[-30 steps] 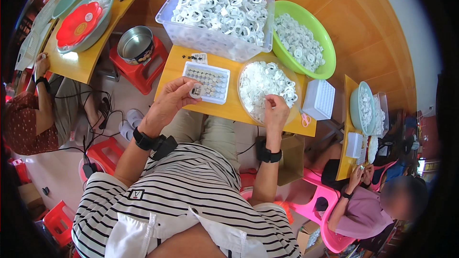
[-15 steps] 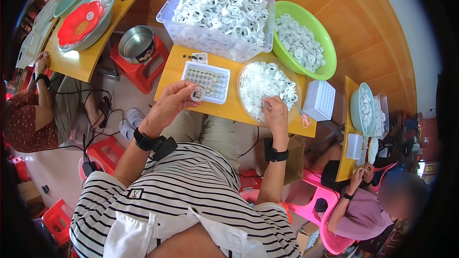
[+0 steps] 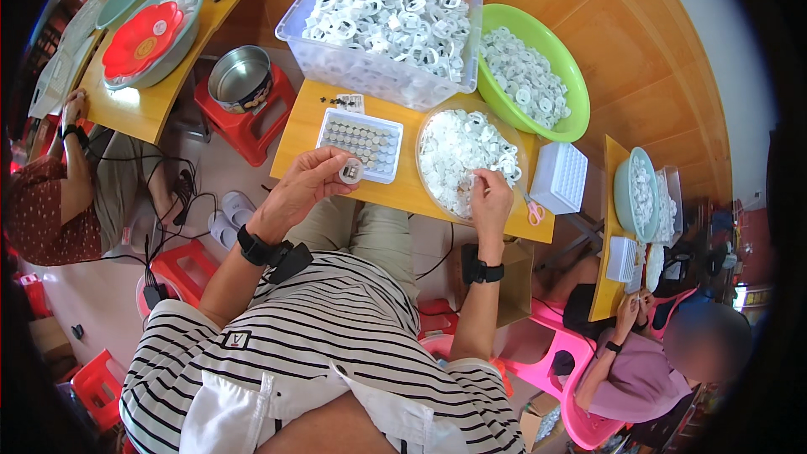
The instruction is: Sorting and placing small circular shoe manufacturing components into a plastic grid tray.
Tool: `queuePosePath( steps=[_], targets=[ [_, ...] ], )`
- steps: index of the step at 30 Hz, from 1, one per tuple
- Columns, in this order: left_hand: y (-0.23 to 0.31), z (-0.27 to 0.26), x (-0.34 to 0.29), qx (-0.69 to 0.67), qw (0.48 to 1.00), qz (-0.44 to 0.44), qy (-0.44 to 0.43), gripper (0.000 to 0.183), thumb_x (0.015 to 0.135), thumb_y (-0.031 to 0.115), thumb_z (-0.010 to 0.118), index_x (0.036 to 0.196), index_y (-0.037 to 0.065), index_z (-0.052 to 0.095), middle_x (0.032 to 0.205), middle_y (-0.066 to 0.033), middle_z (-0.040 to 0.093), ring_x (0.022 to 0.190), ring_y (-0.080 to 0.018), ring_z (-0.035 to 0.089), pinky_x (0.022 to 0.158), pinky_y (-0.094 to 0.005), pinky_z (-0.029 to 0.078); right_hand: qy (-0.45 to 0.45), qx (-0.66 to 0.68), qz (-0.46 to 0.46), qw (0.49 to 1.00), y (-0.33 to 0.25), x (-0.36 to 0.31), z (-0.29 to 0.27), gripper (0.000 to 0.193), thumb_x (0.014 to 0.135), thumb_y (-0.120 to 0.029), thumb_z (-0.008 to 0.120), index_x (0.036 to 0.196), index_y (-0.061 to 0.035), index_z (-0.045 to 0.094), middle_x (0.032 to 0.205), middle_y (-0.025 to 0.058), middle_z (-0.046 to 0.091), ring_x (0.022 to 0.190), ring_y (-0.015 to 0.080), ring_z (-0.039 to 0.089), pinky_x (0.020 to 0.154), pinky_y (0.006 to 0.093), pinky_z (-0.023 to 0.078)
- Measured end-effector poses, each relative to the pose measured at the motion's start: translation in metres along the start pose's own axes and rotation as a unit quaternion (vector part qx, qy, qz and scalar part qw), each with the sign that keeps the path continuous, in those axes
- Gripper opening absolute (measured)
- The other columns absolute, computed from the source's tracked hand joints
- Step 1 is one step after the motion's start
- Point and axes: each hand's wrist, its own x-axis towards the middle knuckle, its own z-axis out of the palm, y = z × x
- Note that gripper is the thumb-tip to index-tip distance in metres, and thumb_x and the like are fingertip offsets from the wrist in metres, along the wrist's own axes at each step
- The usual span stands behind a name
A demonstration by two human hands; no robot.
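My left hand (image 3: 304,185) pinches a small white ring part (image 3: 351,172) at the near edge of a white grid tray (image 3: 360,143) filled with round pieces. My right hand (image 3: 490,197) rests at the near rim of a shallow clear dish (image 3: 517,143) heaped with white ring parts, fingertips closed on one of them. Both dish and tray sit on a small yellow table (image 3: 307,122) in front of me. Black bands sit on both wrists.
A clear bin (image 3: 378,76) and a green basin (image 3: 563,76) of white parts stand behind the table. A white grid block (image 3: 559,178) and pink scissors (image 3: 534,212) lie at right. A steel pot (image 3: 239,77) on a red stool is left. Other people work at yellow tables on both sides.
My left hand has drawn back from the grid tray toward me with a white part in its fingers. My right hand stays at the dish rim, shifted slightly.
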Motion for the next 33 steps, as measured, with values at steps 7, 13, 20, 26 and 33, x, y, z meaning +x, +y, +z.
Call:
queuePosePath(
  steps=[7,13,20,26,33],
  targets=[
    [-0.001,0.006,0.002,-0.002,1.0,-0.004,0.003,0.026,0.091,0.023,0.052,0.102,0.001,0.058,0.092,-0.0068,0.061,0.079,-0.0125,0.06,0.071,-0.0235,0.051,0.02,0.445,0.2,0.873,-0.041,0.001,-0.007,0.012,0.082,0.0,0.056,0.091,0.002,0.063,0.083,0.0043,0.057,0.069,0.0106,0.056,0.06,0.022,0.046],
    [-0.006,0.016,0.007,0.008,1.0,-0.016,-0.021,0.024,0.092,0.021,0.05,0.102,0.001,0.059,0.095,-0.0057,0.06,0.082,-0.0112,0.06,0.074,-0.0242,0.051,-0.045,0.459,0.13,0.878,-0.115,-0.003,-0.009,0.013,0.081,0.004,0.056,0.092,0.0035,0.062,0.086,0.0052,0.056,0.069,0.0102,0.056,0.062,0.021,0.047],
    [-0.008,0.006,0.006,-0.031,0.998,-0.005,-0.054,0.023,0.091,0.021,0.051,0.102,0.003,0.061,0.092,-0.0038,0.062,0.079,-0.0093,0.06,0.074,-0.0235,0.051,-0.085,0.331,-0.017,0.94,-0.153,-0.007,0.007,0.011,0.078,0.003,0.06,0.089,0.0022,0.061,0.08,0.0046,0.055,0.067,0.0098,0.056,0.061,0.0211,0.045],
    [-0.011,0.002,0.007,0.006,0.999,0.005,-0.043,0.022,0.091,0.021,0.052,0.1,0.004,0.063,0.09,-0.002,0.062,0.076,-0.0066,0.058,0.072,-0.0217,0.049,-0.092,0.287,-0.057,0.952,-0.159,-0.004,0.011,0.011,0.076,0.002,0.062,0.087,0.0012,0.062,0.078,0.0073,0.058,0.065,0.0145,0.057,0.058,0.0243,0.045],
    [-0.009,0.004,0.007,0.052,0.998,0.014,-0.043,0.022,0.089,0.024,0.055,0.097,0.005,0.064,0.083,0.0016,0.062,0.07,-0.0036,0.055,0.063,-0.0174,0.045,-0.101,0.268,-0.069,0.956,-0.158,-0.001,0.011,0.012,0.074,0.003,0.061,0.085,0.0003,0.061,0.077,0.0096,0.057,0.067,0.0227,0.058,0.058,0.0297,0.045]
  ],
)
